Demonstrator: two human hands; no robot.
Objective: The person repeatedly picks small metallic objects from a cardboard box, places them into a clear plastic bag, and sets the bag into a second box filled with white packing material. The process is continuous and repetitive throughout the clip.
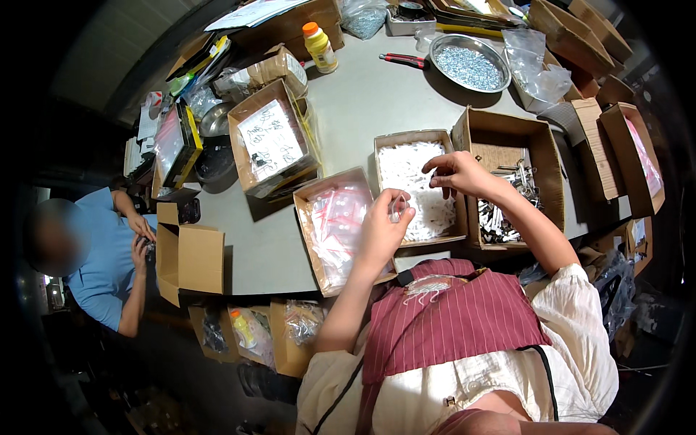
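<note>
Grey bench, boxes crowding its edges, dim room; co-worker in blue at left. Your left hand pinches a clear plastic piece between thumb and fingers. Right hand above white parts, fingers curled, slightly apart; can't tell whether they hold one.

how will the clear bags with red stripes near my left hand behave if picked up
The clear bags would probably flop, since they look like thin film. Their glossy surfaces suggest they may slide over one another.
</note>
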